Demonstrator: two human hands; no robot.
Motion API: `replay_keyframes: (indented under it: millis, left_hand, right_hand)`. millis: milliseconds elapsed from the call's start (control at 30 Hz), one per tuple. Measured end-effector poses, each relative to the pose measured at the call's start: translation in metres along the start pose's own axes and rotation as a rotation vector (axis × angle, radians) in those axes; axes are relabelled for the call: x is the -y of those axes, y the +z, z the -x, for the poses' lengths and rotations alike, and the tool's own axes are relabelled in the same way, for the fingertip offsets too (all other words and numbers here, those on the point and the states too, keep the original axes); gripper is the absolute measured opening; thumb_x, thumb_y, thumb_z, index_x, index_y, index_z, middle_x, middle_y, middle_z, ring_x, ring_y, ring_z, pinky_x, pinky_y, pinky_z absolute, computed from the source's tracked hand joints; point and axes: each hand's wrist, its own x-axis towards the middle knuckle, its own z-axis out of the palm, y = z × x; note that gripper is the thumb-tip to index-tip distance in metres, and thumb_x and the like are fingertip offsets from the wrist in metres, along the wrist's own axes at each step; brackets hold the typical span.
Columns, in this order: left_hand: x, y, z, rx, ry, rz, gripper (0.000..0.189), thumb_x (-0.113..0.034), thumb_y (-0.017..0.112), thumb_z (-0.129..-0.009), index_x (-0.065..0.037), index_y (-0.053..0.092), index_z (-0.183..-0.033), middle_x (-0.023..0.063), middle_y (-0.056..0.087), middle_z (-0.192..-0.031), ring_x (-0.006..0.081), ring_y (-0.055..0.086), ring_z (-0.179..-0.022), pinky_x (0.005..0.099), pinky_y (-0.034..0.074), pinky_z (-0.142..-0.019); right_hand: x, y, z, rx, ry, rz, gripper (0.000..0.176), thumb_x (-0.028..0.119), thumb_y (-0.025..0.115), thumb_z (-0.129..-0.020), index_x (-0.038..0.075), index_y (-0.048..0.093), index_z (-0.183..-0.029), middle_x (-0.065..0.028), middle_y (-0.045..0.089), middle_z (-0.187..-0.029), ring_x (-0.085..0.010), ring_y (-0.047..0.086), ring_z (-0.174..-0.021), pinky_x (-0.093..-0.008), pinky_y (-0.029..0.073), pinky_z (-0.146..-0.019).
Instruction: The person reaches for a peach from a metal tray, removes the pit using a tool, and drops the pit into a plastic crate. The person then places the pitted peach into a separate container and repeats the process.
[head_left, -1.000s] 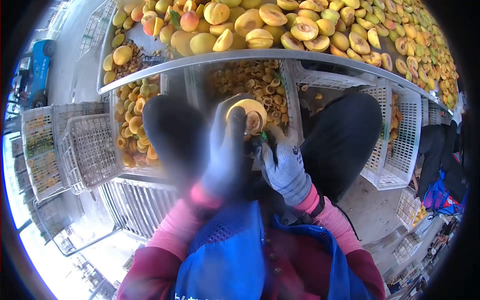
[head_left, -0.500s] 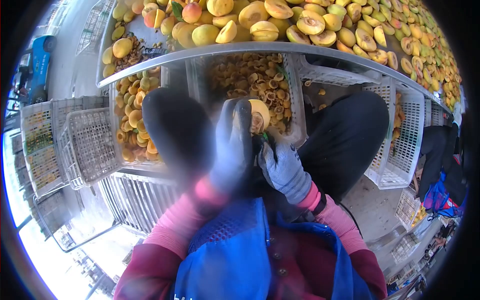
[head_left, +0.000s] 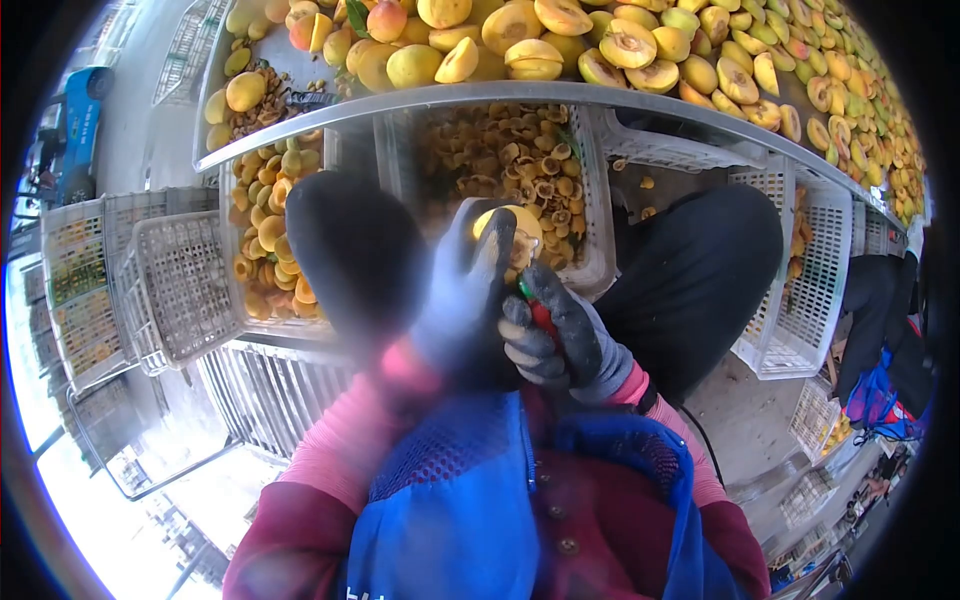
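My left hand (head_left: 455, 275), in a grey-blue glove with dark fingers, is closed round a halved yellow peach (head_left: 522, 225). The cut face with its brown pit hollow is turned toward my right hand. Wrapped in the fingers of my gloved right hand (head_left: 565, 335) is a pitting knife (head_left: 542, 312) with a red and green handle. Its tip meets the cut side of the peach, and the blade is too small to make out fully. Below both hands, between my knees, a crate (head_left: 598, 235) holds many scooped-out brownish pit pieces.
A metal-edged table (head_left: 430, 98) heaped with halved peaches spans the front. Another crate of peach halves (head_left: 265, 235) stands left of my knee. Stacked white crates (head_left: 185, 290) are at the left, and a white crate (head_left: 800, 300) is at the right. Someone's dark-trousered leg (head_left: 870, 300) shows far right.
My right hand has turned and moved up against the peach, so the red handle now shows. The peach has tilted slightly in my left hand, exposing more of its cut face.
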Motion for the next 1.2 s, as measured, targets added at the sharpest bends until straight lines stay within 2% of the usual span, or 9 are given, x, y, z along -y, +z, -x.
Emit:
replay_keyframes:
  millis: [100, 200, 400, 467, 600, 800, 1000, 1133, 1200]
  left_hand:
    - [-0.009, -0.009, -0.009, 0.141, -0.139, 0.133, 0.032, -0.03, 0.051, -0.096, -0.001, 0.055, -0.11, 0.0082, 0.059, -0.099, 0.0103, 0.053, -0.094, 0.0254, 0.044, -0.081]
    - [-0.015, -0.006, -0.015, 0.174, -0.153, 0.311, 0.03, -0.026, 0.053, -0.094, -0.003, 0.057, -0.113, 0.003, 0.06, -0.09, 0.0091, 0.055, -0.082, 0.0234, 0.045, -0.074]
    - [0.015, -0.01, -0.015, 0.19, 0.01, 0.047, 0.029, -0.026, 0.054, -0.092, 0.0, 0.061, -0.103, 0.0022, 0.059, -0.089, 0.0098, 0.054, -0.081, 0.0247, 0.044, -0.075]
    - [0.018, -0.014, -0.012, 0.243, -0.016, 0.061, 0.031, -0.03, 0.052, -0.093, -0.001, 0.062, -0.101, 0.0049, 0.061, -0.091, 0.011, 0.055, -0.084, 0.0274, 0.045, -0.075]
    - [0.035, -0.011, -0.003, 0.153, -0.208, 0.279, 0.031, -0.031, 0.053, -0.092, -0.002, 0.063, -0.1, 0.006, 0.06, -0.087, 0.0129, 0.055, -0.079, 0.0278, 0.044, -0.072]
    - [0.012, 0.01, -0.003, -0.104, -0.409, 0.563, 0.022, -0.026, 0.053, -0.094, -0.006, 0.062, -0.096, 0.0012, 0.059, -0.081, 0.0094, 0.055, -0.077, 0.0244, 0.044, -0.071]
    - [0.004, -0.013, -0.014, 0.112, 0.124, -0.243, 0.021, -0.017, 0.056, -0.089, 0.001, 0.061, -0.098, 0.0025, 0.061, -0.086, 0.0089, 0.055, -0.082, 0.0238, 0.044, -0.075]
    - [0.032, -0.014, -0.017, 0.216, -0.018, 0.164, 0.026, -0.024, 0.054, -0.09, -0.001, 0.063, -0.1, 0.0106, 0.065, -0.09, 0.0154, 0.061, -0.082, 0.0301, 0.047, -0.07]
    - [0.036, -0.01, -0.01, 0.167, -0.01, 0.202, 0.032, -0.029, 0.054, -0.09, -0.001, 0.062, -0.104, 0.0124, 0.064, -0.095, 0.0169, 0.059, -0.087, 0.0328, 0.048, -0.077]
  right_hand:
    - [0.004, 0.002, -0.002, -0.087, -0.095, 0.157, 0.046, 0.056, 0.038, -0.095, 0.014, 0.052, -0.08, 0.0051, 0.033, -0.052, -0.0075, 0.027, -0.037, -0.0235, 0.021, -0.033]
    - [0.003, 0.0, -0.003, 0.02, -0.029, 0.067, 0.046, 0.056, 0.037, -0.095, 0.014, 0.053, -0.081, 0.0046, 0.033, -0.052, -0.0081, 0.026, -0.036, -0.0239, 0.021, -0.033]
    - [-0.011, -0.017, -0.012, 0.441, 0.129, -0.52, 0.047, 0.048, 0.039, -0.097, 0.003, 0.052, -0.094, 0.0022, 0.034, -0.054, -0.003, 0.023, -0.032, -0.0199, 0.02, -0.024]
    - [-0.013, -0.023, -0.014, 0.532, 0.19, -0.554, 0.044, 0.05, 0.036, -0.097, 0.009, 0.051, -0.088, 0.0027, 0.035, -0.055, -0.0075, 0.031, -0.038, -0.023, 0.024, -0.031]
    - [-0.018, -0.018, -0.016, 0.597, 0.172, -0.686, 0.043, 0.045, 0.037, -0.099, 0.004, 0.047, -0.092, 0.0012, 0.035, -0.055, -0.0015, 0.02, -0.03, -0.0192, 0.019, -0.023]
    - [-0.017, -0.026, -0.022, 0.689, 0.11, -0.642, 0.043, 0.046, 0.036, -0.099, 0.005, 0.048, -0.091, 0.0, 0.04, -0.058, -0.0044, 0.031, -0.034, -0.0196, 0.026, -0.026]
    - [-0.011, -0.03, -0.014, 0.366, 0.141, -0.423, 0.044, 0.048, 0.036, -0.098, 0.007, 0.05, -0.094, -0.0003, 0.041, -0.058, -0.007, 0.035, -0.038, -0.0207, 0.028, -0.028]
    - [-0.014, -0.033, -0.019, 0.573, 0.234, -0.538, 0.043, 0.052, 0.034, -0.097, 0.013, 0.053, -0.102, 0.0019, 0.039, -0.059, -0.0105, 0.036, -0.043, -0.0255, 0.03, -0.039]
    - [-0.017, -0.033, -0.019, 0.64, 0.207, -0.563, 0.043, 0.051, 0.033, -0.097, 0.012, 0.051, -0.099, 0.0017, 0.039, -0.059, -0.0103, 0.036, -0.043, -0.0257, 0.03, -0.038]
